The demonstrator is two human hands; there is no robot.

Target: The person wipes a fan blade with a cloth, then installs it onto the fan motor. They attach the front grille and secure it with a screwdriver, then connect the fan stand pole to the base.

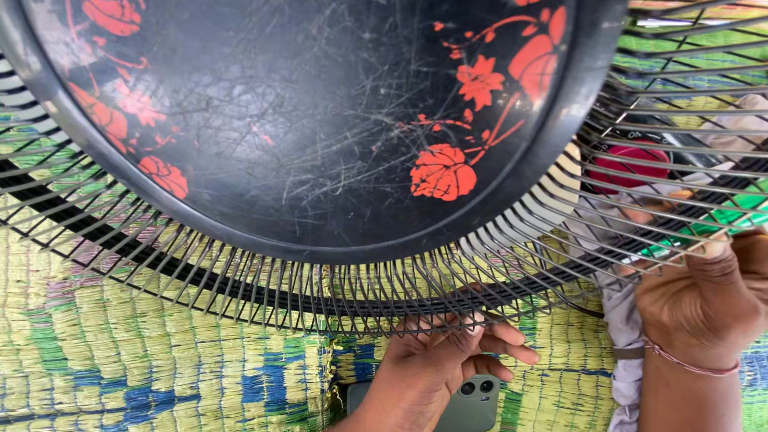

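Head view. A wire fan guard [264,288] fills most of the frame, held close under the camera. A black round tray [320,128] with red flower prints sits within the guard's ring, covering its centre.

My left hand [436,360] is at the guard's lower rim, fingers [496,332] curled up against the outer wires; the grip is partly closed on the rim, thumb hidden behind the wires. The guard lies directly above and in front of this hand.

My right hand [704,296] is at the guard's right edge, fingers folded over the wires, grip closed on them. A thin pink bracelet [692,364] circles that wrist.

Below the left hand lies a green phone [472,404], camera lenses up, on a woven mat [144,368] of yellow, green and blue. Grey cloth [624,320] hangs beside the right wrist. Behind the wires, something red [628,164], unclear.
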